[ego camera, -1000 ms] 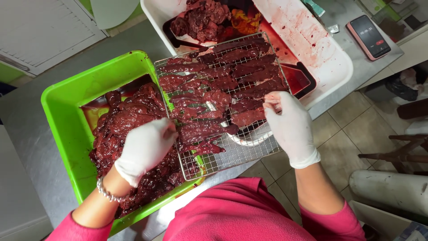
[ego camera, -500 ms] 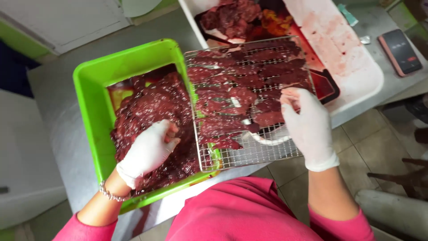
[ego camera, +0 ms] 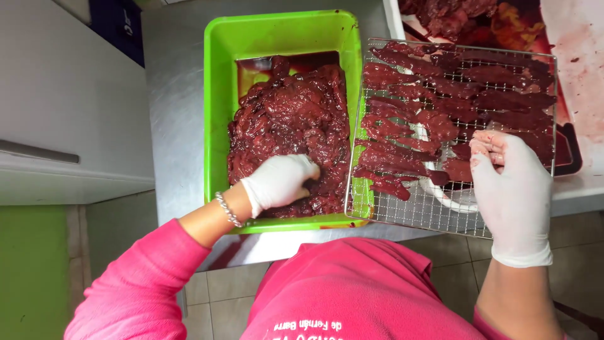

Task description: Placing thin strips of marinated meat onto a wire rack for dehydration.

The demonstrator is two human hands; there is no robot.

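A bright green plastic tub holds a heap of dark red marinated meat strips. My left hand, in a white glove, is dug into the near end of that heap, fingers curled on the meat. To the right a wire rack carries several meat strips laid out in rows. My right hand, also gloved, rests flat over the rack's near right part, its fingertips touching a strip.
The tub and rack sit on a grey metal counter. A white tray with more meat and red juice lies at the back right, a white bowl under the rack. Tiled floor lies below.
The view has swung so the tub and rack sit squarer. My left hand has slid to the heap's near end and closed on meat. My right hand stays on the rack.
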